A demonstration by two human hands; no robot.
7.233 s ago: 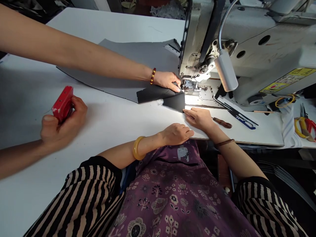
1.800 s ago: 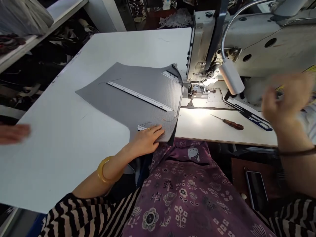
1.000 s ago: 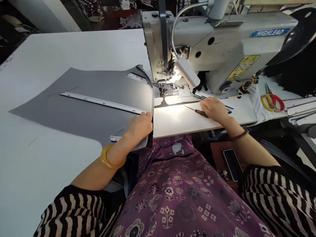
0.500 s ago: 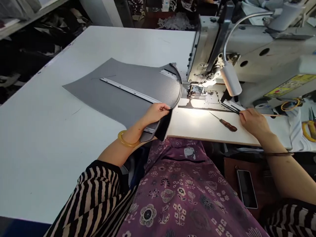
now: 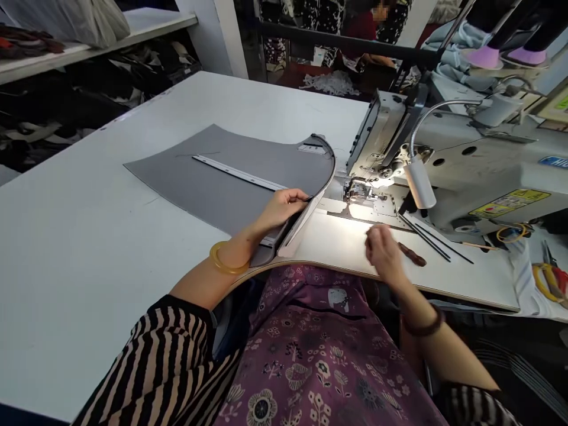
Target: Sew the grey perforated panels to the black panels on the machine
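Note:
My left hand (image 5: 286, 208) is closed on the curved, dark-trimmed edge of a grey fabric panel (image 5: 235, 204). A narrow light strip (image 5: 239, 173) with small marks runs across the panel. The edge near my left hand is lifted and shows a pale underside. My right hand (image 5: 382, 251), slightly blurred, is held over the table with its fingers curled; whatever they hold, if anything, is hidden. Just right of it lies an awl (image 5: 412, 254), its brown wooden handle showing and its spike hidden by the hand. Thin black strips (image 5: 428, 239) lie farther right.
A sewing machine (image 5: 465, 154) with a lit lamp (image 5: 420, 183) stands behind my right hand. Yellow-handled scissors (image 5: 544, 281) and white cloth (image 5: 528, 284) are at the far right. The white table (image 5: 89, 248) extends left. Another person (image 5: 361, 29) is in the background.
My right hand has left the black strips and moved left, in front of the awl's spike. The strips now lie loose. The panel's near edge is turned up, showing more pale underside. The view has tilted up.

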